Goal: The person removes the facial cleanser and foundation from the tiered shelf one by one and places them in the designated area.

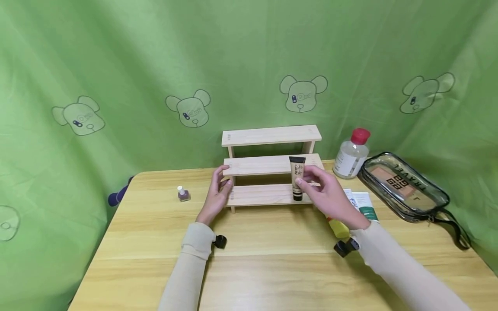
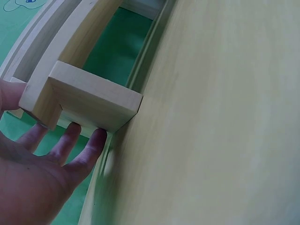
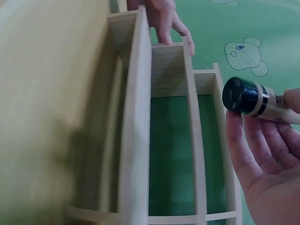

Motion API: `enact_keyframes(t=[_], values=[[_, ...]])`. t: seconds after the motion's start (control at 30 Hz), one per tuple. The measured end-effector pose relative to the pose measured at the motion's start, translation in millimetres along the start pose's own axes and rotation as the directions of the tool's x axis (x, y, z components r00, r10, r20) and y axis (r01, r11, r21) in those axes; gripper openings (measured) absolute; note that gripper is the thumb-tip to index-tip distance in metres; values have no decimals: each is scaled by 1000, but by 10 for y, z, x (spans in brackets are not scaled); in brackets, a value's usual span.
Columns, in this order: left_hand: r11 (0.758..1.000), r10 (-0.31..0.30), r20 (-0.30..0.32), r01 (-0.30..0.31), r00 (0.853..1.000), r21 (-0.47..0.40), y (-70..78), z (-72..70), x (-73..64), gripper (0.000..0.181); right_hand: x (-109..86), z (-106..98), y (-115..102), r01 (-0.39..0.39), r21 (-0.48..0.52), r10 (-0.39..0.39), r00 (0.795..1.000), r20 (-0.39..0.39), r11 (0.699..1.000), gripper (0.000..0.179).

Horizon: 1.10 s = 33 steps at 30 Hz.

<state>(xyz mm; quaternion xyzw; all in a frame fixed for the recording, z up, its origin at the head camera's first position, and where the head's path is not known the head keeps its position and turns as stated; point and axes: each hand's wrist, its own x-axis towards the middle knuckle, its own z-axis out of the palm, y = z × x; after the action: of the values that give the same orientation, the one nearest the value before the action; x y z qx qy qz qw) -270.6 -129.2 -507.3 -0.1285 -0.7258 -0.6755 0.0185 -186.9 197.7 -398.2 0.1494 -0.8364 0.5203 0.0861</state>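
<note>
A three-tier wooden step shelf (image 1: 268, 165) stands on the table. My left hand (image 1: 217, 196) is at its left end, its fingers about the end of the middle tier; in the left wrist view the fingertips (image 2: 98, 137) rest against the side panel (image 2: 93, 96). Between thumb and fingers, my right hand (image 1: 330, 194) holds a small beige cosmetic tube (image 1: 296, 178) with black ends. The tube is upright in front of the right part of the shelf, overlapping the middle and lowest tiers in the head view. The right wrist view shows its black cap (image 3: 241, 96) close up.
A clear bottle with a red cap (image 1: 352, 153) and a transparent travel pouch (image 1: 406, 185) stand at the right. A white and green tube (image 1: 365, 205) and a yellow item (image 1: 339, 229) lie by my right wrist. Purple nail polish (image 1: 183, 194) stands at the left.
</note>
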Motion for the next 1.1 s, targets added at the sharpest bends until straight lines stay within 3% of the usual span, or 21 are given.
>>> enact_keyframes(t=[0.3, 0.53, 0.93, 1.1], values=[[1000, -14, -4, 14, 1000, 1, 14, -8, -4, 52, -252, -31, 154, -17, -38, 17, 1000, -3, 999, 29], [1000, -14, 3, 14, 1000, -1, 19, -9, -12, 53, -390, -126, 280, -96, -105, 95, 995, -21, 990, 33], [1000, -18, 6, 18, 1000, 2, -7, -2, -1, 53, -756, -223, 456, -151, -143, 151, 988, -12, 978, 32], [1000, -16, -1, 16, 1000, 4, -6, -2, -1, 53, -881, -229, 496, -135, -149, 137, 991, 3, 980, 24]])
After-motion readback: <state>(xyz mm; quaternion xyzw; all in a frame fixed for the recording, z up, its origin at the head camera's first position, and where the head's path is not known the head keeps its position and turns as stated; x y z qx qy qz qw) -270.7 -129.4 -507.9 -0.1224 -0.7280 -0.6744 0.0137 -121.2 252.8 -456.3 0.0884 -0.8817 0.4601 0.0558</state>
